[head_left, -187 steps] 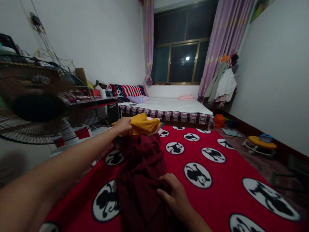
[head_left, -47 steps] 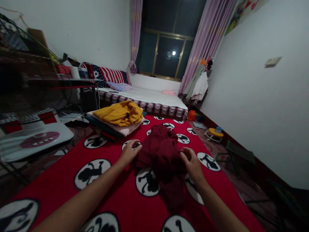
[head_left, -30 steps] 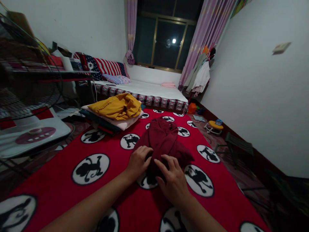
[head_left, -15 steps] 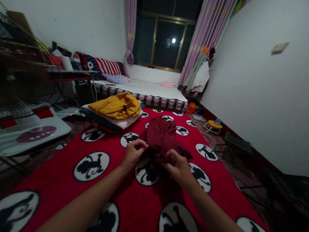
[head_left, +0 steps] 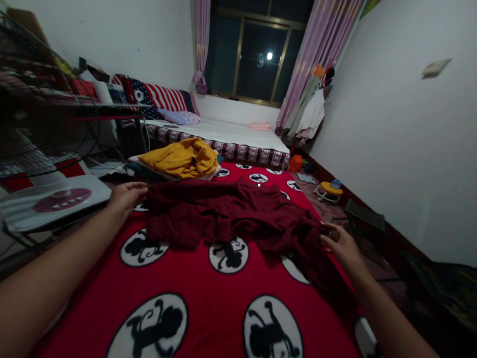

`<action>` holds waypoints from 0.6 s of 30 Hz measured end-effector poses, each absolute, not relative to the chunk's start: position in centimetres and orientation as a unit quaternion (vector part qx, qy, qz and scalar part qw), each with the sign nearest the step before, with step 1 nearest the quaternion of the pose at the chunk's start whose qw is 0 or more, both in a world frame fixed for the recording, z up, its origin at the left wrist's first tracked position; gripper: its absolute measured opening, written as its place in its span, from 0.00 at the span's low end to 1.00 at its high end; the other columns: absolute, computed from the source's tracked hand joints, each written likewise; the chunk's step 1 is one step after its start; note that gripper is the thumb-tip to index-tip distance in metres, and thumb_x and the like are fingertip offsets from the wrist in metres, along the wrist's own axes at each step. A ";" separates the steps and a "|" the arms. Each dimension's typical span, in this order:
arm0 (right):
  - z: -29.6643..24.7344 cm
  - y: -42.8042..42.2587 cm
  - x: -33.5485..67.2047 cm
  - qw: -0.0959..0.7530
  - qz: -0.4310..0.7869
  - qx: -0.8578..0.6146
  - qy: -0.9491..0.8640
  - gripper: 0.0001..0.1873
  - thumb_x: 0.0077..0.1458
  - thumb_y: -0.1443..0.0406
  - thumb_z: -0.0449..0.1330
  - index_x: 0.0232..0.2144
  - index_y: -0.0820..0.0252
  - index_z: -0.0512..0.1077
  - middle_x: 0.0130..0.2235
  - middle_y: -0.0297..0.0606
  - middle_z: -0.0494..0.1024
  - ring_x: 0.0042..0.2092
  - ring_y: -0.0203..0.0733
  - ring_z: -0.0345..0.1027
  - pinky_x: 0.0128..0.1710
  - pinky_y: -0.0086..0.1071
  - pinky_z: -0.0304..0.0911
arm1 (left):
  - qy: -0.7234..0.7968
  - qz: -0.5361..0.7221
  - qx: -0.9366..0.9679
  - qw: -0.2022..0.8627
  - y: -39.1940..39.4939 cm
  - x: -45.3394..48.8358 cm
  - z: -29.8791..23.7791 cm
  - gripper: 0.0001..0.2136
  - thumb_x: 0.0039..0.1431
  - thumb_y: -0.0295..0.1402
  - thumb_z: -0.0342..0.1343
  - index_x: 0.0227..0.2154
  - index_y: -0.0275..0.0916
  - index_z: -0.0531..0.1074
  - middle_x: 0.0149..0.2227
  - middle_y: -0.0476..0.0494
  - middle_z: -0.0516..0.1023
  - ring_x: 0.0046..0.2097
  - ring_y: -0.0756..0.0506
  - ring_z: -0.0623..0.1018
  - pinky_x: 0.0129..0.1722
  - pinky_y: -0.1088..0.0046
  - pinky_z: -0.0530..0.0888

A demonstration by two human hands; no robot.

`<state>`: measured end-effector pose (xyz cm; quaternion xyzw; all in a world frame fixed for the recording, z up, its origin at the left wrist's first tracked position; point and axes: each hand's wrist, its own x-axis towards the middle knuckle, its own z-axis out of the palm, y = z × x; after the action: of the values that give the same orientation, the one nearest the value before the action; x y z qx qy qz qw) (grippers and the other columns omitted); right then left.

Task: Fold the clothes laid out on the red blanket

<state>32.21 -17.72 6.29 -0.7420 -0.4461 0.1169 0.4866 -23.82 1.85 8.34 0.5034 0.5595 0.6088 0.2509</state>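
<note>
A dark maroon garment [head_left: 231, 214] is stretched wide across the red blanket [head_left: 208, 298] with black-and-white monkey circles. My left hand [head_left: 126, 195] is closed on the garment's left end near the blanket's left edge. My right hand [head_left: 337, 241] is closed on its right end near the blanket's right edge. My arms are spread far apart. Behind the garment a yellow garment [head_left: 182, 156] lies on a stack of folded clothes [head_left: 147, 169].
A standing fan [head_left: 40, 139] and its white base [head_left: 48, 201] are at the left. A bed [head_left: 223, 136] lies under the window. A small yellow stool [head_left: 328, 189] and a dark folding chair [head_left: 363, 223] stand by the right wall.
Both hands, close together on the bunched maroon garment half a second ago, have pulled apart left and right. The garment is now spread out wide.
</note>
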 end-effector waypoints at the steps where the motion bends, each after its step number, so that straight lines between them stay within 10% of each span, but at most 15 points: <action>1: 6.0 -18.2 31.3 0.471 0.063 -0.747 -0.465 0.25 0.41 0.58 0.61 0.43 0.60 0.71 0.31 0.37 0.76 0.31 0.43 0.70 0.32 0.38 0.65 | 0.583 0.593 0.508 0.222 1.4 -24.1 8.2 0.05 0.48 0.22 0.56 0.24 0.35 0.66 0.22 0.51 0.68 0.26 0.49 0.70 0.38 0.62 0.73; 7: 6.7 -19.4 23.4 0.312 -0.059 -0.628 -0.710 0.17 0.50 0.67 0.55 0.44 0.55 0.72 0.45 0.40 0.75 0.46 0.45 0.68 0.48 0.38 0.62 | 0.475 0.452 0.747 0.111 -4.4 -18.5 8.7 0.06 0.52 0.29 0.56 0.33 0.40 0.75 0.38 0.48 0.75 0.41 0.45 0.74 0.47 0.68 0.70; 12: 4.2 -18.2 19.8 0.096 -0.039 -0.627 -0.772 0.39 0.37 0.78 0.52 0.55 0.59 0.65 0.59 0.45 0.66 0.57 0.51 0.60 0.54 0.43 0.58 | 0.278 0.198 0.936 0.086 -7.9 -12.0 5.2 0.29 0.45 0.23 0.55 0.54 0.47 0.68 0.56 0.42 0.69 0.56 0.40 0.69 0.55 0.63 0.66; 18: 2.1 -15.6 21.3 0.182 -0.046 -0.655 -0.732 0.20 0.54 0.74 0.49 0.45 0.59 0.73 0.48 0.43 0.75 0.50 0.46 0.67 0.48 0.37 0.62 | 0.353 0.212 0.909 0.058 -5.6 -10.3 1.7 0.33 0.42 0.16 0.49 0.55 0.44 0.66 0.50 0.42 0.75 0.51 0.42 0.73 0.50 0.65 0.69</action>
<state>21.31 -15.62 2.13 -0.6554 -0.7315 -0.0457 0.1822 -10.35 -5.65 1.68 0.9094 0.3529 0.2124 0.0584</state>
